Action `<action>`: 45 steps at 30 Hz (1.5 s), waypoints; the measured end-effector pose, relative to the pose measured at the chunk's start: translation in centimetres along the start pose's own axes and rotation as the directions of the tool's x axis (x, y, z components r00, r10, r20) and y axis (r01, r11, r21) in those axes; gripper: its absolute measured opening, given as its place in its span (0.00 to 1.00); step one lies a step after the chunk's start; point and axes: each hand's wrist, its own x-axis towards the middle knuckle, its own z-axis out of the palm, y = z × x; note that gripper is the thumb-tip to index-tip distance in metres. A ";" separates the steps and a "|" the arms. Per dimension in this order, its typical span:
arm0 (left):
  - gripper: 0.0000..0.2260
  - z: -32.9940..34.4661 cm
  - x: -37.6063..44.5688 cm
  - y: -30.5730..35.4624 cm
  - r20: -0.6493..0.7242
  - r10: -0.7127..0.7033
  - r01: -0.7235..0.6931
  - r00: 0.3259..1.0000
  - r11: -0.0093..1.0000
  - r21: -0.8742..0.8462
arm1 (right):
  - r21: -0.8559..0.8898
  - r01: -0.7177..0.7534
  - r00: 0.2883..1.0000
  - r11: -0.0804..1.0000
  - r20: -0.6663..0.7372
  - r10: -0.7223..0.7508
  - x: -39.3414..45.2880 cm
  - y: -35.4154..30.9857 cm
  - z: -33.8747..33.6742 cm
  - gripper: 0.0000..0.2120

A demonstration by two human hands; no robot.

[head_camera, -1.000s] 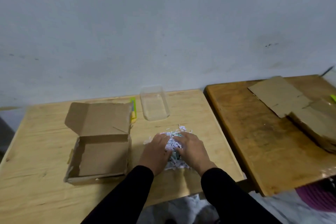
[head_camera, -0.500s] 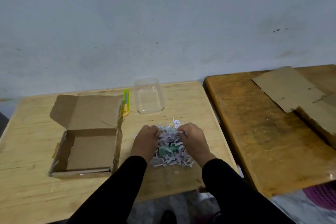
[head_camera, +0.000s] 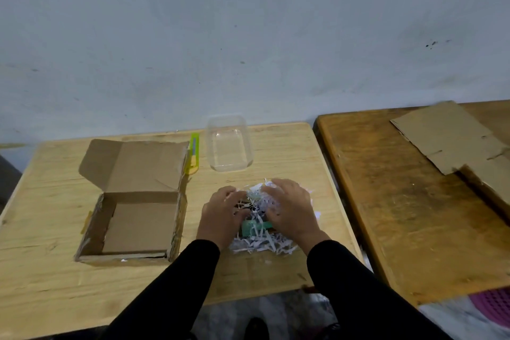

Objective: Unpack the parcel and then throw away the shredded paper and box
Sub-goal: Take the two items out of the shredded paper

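From the head camera, a pale wooden table [head_camera: 49, 279] fills the near left, pushed up against a grey wall [head_camera: 248, 36]. On its left half sits a cardboard box [head_camera: 138, 226], lid flap folded back and standing open toward the wall; nothing shows inside it but the bare cardboard floor. Just right of the flap lies a yellow-green utility knife [head_camera: 193, 154], and right of that, near the wall, a clear plastic tub [head_camera: 229, 143].

To the right of the box, a heap of white shredded paper [head_camera: 262, 243] lies on the table. Both hands are in it. The left hand [head_camera: 220, 215] rests on the heap's left side with fingers bent into the strips; the right hand [head_camera: 289, 210] covers the far right part, its fingers curled over a clump of paper. Between the hands a green object [head_camera: 255, 227] peeks out of the shreds; what it is cannot be told.

A darker wooden table [head_camera: 400, 215] stands just beside on the right, with flat cardboard sheets [head_camera: 441, 141] lying at its far end.
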 end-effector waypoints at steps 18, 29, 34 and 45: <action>0.08 0.0 0.6 -1.5 0.023 -0.084 0.085 0.996 0.996 -0.024 | 0.140 -0.357 0.931 0.924 -0.023 0.363 1.0 3.1 -0.9 0.14; 0.23 -0.3 0.8 -0.6 -0.075 -0.018 0.017 0.997 1.000 -0.016 | -0.123 -0.192 0.980 0.974 -0.074 0.183 0.9 0.7 -0.5 0.20; 0.17 2.0 2.5 -0.8 0.158 0.015 -0.036 0.987 0.991 0.131 | -0.016 -0.110 0.962 0.994 0.249 0.110 1.3 -0.1 1.9 0.22; 0.15 1.7 0.6 -4.5 0.058 -0.232 0.233 0.971 0.972 -0.012 | -0.089 -0.221 0.968 0.971 0.098 0.230 0.5 1.0 1.6 0.17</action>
